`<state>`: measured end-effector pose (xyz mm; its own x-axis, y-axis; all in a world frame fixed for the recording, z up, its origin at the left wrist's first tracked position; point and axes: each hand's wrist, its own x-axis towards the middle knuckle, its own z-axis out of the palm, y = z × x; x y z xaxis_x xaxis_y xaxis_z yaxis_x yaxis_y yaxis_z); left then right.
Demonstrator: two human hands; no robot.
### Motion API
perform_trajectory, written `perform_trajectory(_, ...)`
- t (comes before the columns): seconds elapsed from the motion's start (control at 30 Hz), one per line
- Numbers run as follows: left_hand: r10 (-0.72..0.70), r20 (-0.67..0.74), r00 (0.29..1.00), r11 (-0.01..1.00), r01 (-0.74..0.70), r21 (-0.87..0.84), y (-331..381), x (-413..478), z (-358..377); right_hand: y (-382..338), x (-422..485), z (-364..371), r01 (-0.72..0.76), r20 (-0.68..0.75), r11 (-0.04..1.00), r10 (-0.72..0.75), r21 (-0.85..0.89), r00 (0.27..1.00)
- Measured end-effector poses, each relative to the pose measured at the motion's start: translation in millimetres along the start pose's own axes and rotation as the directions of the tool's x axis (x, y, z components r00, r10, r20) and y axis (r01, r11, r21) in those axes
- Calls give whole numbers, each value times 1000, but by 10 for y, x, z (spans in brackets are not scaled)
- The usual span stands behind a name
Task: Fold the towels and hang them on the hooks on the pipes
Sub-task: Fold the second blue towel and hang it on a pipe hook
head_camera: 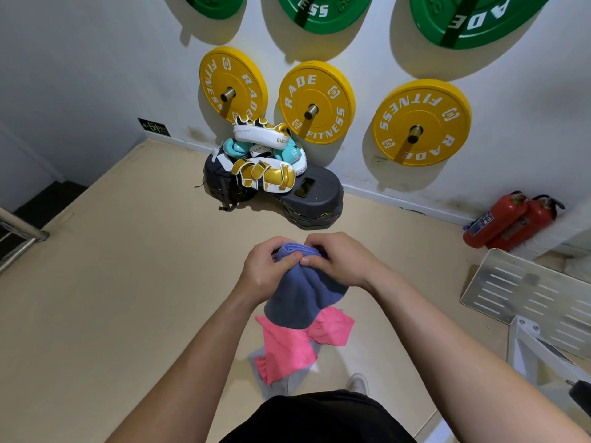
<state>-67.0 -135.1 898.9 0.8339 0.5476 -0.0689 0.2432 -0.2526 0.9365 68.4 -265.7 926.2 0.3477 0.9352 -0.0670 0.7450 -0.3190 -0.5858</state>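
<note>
Head view: both hands meet in front of the body, the left hand and right hand each pinching the bunched top edge of the blue towel, which hangs between them. A pink towel shows below it; whether it is held or lying on the floor I cannot tell. This looks like mid-fold. Next, square the edges, then find a hook, none in view.
</note>
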Motion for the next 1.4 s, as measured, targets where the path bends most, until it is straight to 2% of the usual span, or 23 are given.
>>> perform_trajectory(0.13, -79, 20, 997, 957, 82, -278, 29, 8, -43, -66, 66, -128, 65, -30, 989, -62, 133, 998)
perform_trajectory(0.17, -88, 39, 995, 951, 96, -294, 13, 21, -51, -89, 83, -170, 71, -40, 985, -66, 157, 997)
perform_trajectory(0.3, -168, 84, 982, 973, 179, -146, -114, 74, -39, -162, 157, -399, 89, -123, 977, -66, 195, 990)
perform_trajectory(0.4, -220, 145, 965, 961, 240, -138, -283, 61, -2, -129, 208, -599, 74, -250, 973, -18, 218, 968)
perform_trajectory(0.53, -286, 196, 938, 948, 306, -85, -511, -16, -14, 96, 203, -743, -18, -381, 967, 118, 255, 917)
perform_trajectory(0.63, -329, 232, 915, 933, 353, -68, -664, -27, -120, 358, 144, -743, -126, -466, 950, 253, 286, 848)
perform_trajectory(0.83, -386, 0, 922, 875, 367, -316, -685, 100, -425, 771, -67, -356, -351, -508, 848, 521, 397, 686)
perform_trajectory(0.9, -429, -133, 894, 854, 354, -381, -673, 173, -428, 800, -130, -144, -404, -497, 811, 580, 423, 645)
perform_trajectory(0.97, -473, -297, 829, 856, 353, -378, -653, 241, -376, 782, -170, 63, -434, -479, 783, 618, 445, 624)
perform_trajectory(1.03, -475, -445, 759, 878, 371, -304, -621, 279, -288, 744, -194, 219, -454, -455, 764, 641, 460, 618)
perform_trajectory(1.1, -410, -548, 729, 904, 406, -136, -594, 273, -216, 713, -204, 292, -461, -450, 761, 645, 456, 618)
perform_trajectory(1.17, -291, -592, 751, 899, 427, 100, -615, 247, -202, 699, -207, 281, -452, -459, 763, 642, 462, 614)
perform_trajectory(1.23, -206, -574, 793, 856, 430, 287, -674, 238, -230, 705, -209, 230, -444, -474, 767, 638, 463, 608)
perform_trajectory(1.3, -209, -549, 809, 833, 442, 334, -723, 242, -250, 731, -206, 199, -455, -479, 758, 650, 467, 590)
perform_trajectory(1.4, -263, -531, 806, 855, 450, 259, -707, 244, -203, 779, -197, 233, -473, -473, 709, 703, 522, 531)
